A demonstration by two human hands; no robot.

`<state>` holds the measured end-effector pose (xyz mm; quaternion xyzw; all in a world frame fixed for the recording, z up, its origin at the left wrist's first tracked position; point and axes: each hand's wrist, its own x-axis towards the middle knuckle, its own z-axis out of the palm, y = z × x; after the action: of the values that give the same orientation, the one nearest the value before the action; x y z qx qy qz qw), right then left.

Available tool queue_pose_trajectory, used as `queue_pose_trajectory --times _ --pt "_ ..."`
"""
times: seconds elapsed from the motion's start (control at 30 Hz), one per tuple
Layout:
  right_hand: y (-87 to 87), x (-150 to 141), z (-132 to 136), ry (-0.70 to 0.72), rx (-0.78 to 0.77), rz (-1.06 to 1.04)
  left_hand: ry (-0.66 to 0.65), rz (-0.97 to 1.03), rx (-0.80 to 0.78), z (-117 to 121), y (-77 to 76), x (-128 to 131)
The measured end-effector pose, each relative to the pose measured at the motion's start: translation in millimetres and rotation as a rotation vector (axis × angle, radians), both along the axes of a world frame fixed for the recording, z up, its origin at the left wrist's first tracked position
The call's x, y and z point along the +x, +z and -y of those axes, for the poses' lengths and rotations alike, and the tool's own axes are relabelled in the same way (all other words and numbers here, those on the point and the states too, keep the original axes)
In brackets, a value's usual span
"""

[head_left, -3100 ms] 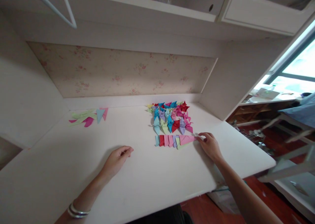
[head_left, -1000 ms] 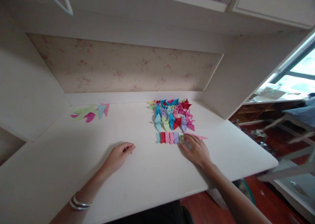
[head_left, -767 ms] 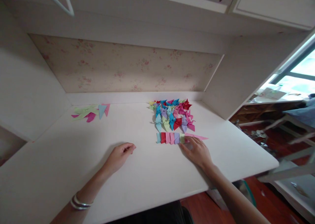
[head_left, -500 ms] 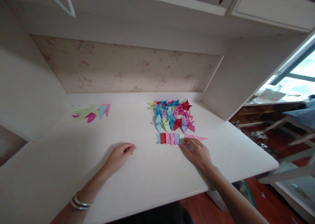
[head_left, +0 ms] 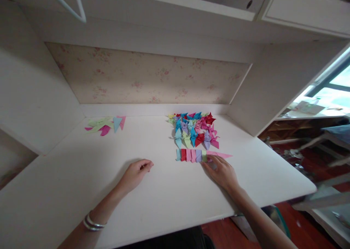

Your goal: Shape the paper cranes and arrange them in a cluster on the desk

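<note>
Paper strip point(head_left: 223, 155), pink, lies right of center, point rightward, left end hidden under the right hand point(head_left: 222, 171); pinch or press cannot be told. Left hand point(head_left: 138, 172) curls loosely, closure unclear.

Dim, soft shadows — window point(head_left: 342, 76) glaring, right

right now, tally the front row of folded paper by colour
Aqua folded paper piece: 1
Red folded paper piece: 1
Pink folded paper pieces: 3, one partly under right hand
Lavender folded paper piece: 1
Green folded paper piece: 1
Total: 7
</note>
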<state>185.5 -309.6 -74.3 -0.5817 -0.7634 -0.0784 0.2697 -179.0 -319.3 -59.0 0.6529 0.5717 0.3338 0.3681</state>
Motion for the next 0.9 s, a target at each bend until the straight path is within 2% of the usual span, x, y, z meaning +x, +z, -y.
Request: queue_pose_trajectory --times 0.4,0.53,0.63,0.73,0.83,0.9 --pt "-3.1 1 0 0.011 0.026 -0.02 -0.012 0.005 0.02 0 -1.1 0" --pt "1.5 9 -1 -0.048 0.061 -0.111 0.003 0.001 0.006 0 -0.5 0" --pt "1.8 36 -5 -0.187 0.047 -0.182 0.002 -0.006 0.005 0 -0.3 0" --pt "-4.6 77 -15 -0.289 -0.042 -0.149 -0.006 -0.004 0.0 0 0.2 0" --pt "-13.7 109 -26 -0.237 -0.146 -0.059 -0.009 -0.006 -0.002 0 0.1 0" --pt "-18.0 118 -31 -0.183 -0.18 -0.034 -0.009 -0.01 -0.001 -1 -1.0 -1"
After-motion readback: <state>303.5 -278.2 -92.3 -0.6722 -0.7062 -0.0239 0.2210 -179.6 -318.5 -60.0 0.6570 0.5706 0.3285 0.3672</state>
